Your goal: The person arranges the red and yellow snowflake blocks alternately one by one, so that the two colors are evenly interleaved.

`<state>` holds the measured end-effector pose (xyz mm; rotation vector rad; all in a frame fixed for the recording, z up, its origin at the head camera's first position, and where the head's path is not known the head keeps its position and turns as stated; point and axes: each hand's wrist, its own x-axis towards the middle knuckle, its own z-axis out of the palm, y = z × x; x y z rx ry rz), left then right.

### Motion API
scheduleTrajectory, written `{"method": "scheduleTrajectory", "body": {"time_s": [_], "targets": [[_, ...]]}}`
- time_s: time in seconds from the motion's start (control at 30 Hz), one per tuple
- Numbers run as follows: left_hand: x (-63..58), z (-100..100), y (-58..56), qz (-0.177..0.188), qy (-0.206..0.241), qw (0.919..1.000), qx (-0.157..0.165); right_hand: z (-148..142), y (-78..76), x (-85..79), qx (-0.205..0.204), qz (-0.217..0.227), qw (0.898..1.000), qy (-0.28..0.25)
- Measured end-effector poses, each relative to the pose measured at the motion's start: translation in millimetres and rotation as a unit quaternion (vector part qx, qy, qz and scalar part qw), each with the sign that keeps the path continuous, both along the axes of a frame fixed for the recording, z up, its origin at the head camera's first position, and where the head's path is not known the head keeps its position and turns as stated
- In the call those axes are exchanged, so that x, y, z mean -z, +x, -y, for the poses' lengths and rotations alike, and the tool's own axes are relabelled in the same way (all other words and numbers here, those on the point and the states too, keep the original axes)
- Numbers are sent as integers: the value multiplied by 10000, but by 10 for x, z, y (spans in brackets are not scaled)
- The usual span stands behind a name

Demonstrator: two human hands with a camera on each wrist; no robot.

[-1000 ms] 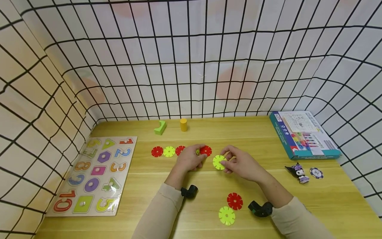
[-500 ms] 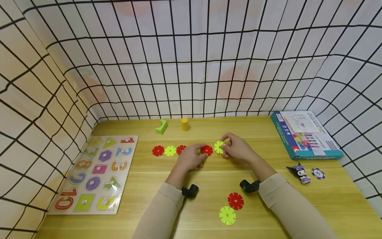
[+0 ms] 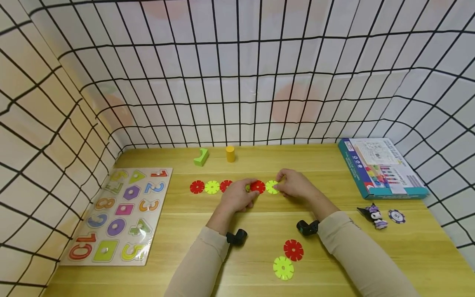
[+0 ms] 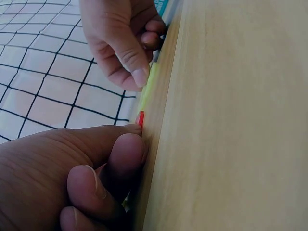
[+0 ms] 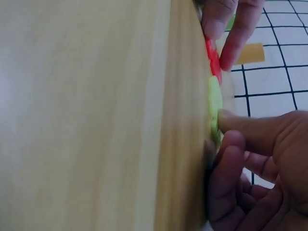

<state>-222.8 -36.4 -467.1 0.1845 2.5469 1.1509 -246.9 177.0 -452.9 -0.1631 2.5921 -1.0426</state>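
In the head view a row of notched plastic snowflake discs, red and yellow-green by turns, runs across the table. My left hand point(image 3: 237, 195) rests over the row, thumb and index finger on either side of a red snowflake disc point(image 3: 258, 187). It covers much of the yellow-green disc to the left. At the row's right end, my right hand point(image 3: 295, 184) pinches a yellow-green snowflake disc point(image 3: 271, 187) by its right edge. That disc lies flat, right up against the red one. The right wrist view shows the thumb on the yellow-green disc point(image 5: 215, 98).
A red disc point(image 3: 293, 250) and a yellow-green disc point(image 3: 283, 268) lie nearer the front. A number puzzle board point(image 3: 148, 218) is at left. Behind stand a green block point(image 3: 201, 157) and an orange cylinder point(image 3: 230, 154). At right are a box point(image 3: 382, 169), a figurine point(image 3: 374, 215) and a chip point(image 3: 397, 216).
My right hand has carried the yellow-green disc up and left, then down beside the red disc at the row's end. The left hand has stayed in place on the row.
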Motion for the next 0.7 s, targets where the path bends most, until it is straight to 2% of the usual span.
{"method": "scheduleTrajectory", "body": {"time_s": [0.07,0.17,0.4,0.57,0.7], "targets": [[-5,-2,-2,-16,7,10000,7,1,-1,-10,-2,-10,9999,119],[-5,-6,-4,-12,21,10000,20,-5,8,-11,10,49,10000,16],[18,7,-2,-44,50,10000,71,-105,96,20,70,33,9968,-800],[9,2,11,-181,-2,9997,148,-207,277,26,-252,-142,9956,-889],[-5,-58,28,-341,91,9985,411,-268,510,-15,-452,-428,9958,-672]]}}
